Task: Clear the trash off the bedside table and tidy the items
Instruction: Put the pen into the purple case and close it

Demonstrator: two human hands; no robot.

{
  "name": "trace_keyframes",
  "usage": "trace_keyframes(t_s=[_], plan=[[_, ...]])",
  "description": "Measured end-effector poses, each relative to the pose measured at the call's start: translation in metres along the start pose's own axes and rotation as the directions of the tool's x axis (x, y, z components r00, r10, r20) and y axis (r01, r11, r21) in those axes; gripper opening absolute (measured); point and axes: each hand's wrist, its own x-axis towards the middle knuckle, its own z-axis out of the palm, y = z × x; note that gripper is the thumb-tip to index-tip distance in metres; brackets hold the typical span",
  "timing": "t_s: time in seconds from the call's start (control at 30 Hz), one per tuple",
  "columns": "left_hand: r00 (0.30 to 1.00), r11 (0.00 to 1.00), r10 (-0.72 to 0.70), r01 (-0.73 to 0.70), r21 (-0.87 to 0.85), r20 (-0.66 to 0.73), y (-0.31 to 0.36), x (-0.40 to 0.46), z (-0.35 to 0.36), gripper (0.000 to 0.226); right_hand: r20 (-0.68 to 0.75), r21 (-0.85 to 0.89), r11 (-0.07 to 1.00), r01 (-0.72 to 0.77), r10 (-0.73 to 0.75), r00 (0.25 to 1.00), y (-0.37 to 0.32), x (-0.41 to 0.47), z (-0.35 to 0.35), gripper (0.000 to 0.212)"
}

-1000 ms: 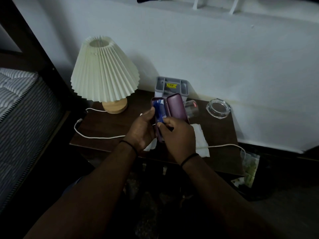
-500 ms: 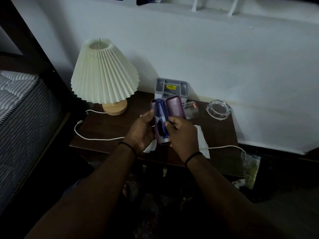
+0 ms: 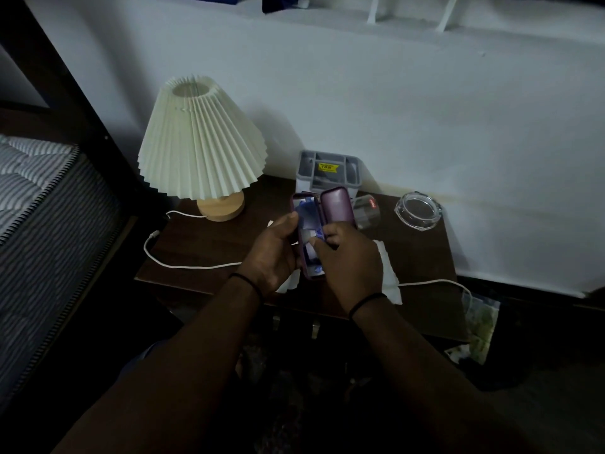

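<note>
Two bare forearms are extended over the dark wooden bedside surface point(image 3: 209, 244), each wrist ringed by a thin black band. An open purple glasses case point(image 3: 322, 221) is held up above the surface between both hands. The case's left half is gripped by the left hand point(image 3: 273, 253), thumb laid on its edge. A blue cloth point(image 3: 309, 219) is seen inside that half, with something pale beneath it that cannot be identified. The right hand point(image 3: 348, 262) is curled at the case's middle, fingertips pinching the blue cloth; the lid half is tilted up to the right.

A white tissue point(image 3: 388, 273) is spread on the surface under the right hand, and more white paper is seen below the left hand. A white cable point(image 3: 183, 265) is looped across the surface's left part, and another length is trailed off the right edge. A clear bag point(image 3: 481, 322) with greenish contents is hung off the front right corner.

Further back, a small clear tumbler point(image 3: 366, 211) with a red label is placed just beside the case lid, and a clear glass ashtray point(image 3: 418, 210) is set near the right back corner. A lamp point(image 3: 201, 142) with a pleated cream shade and wooden base is stood at the left back. A grey compartmented organizer point(image 3: 329, 170) with a yellow sticker is placed against the white wall point(image 3: 425, 109). A striped mattress point(image 3: 36, 198) is seen at far left.
</note>
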Motion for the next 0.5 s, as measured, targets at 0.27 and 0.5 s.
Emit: trace_keyframes(t_s=[0.27,0.5], plan=[[0.998,0.999,0.010,-0.012,-0.030,-0.060,-0.0022,0.0053,-0.0039,0.045,0.154,0.276,0.942,-0.192,0.154,0.976,0.0055,0.0076,-0.0013,0.017],[1.000,0.999,0.006,-0.007,-0.049,-0.022,-0.0080,0.0055,-0.0019,0.045,0.027,0.237,0.955,-0.177,0.176,0.984,0.0028,0.0076,-0.0004,0.011]])
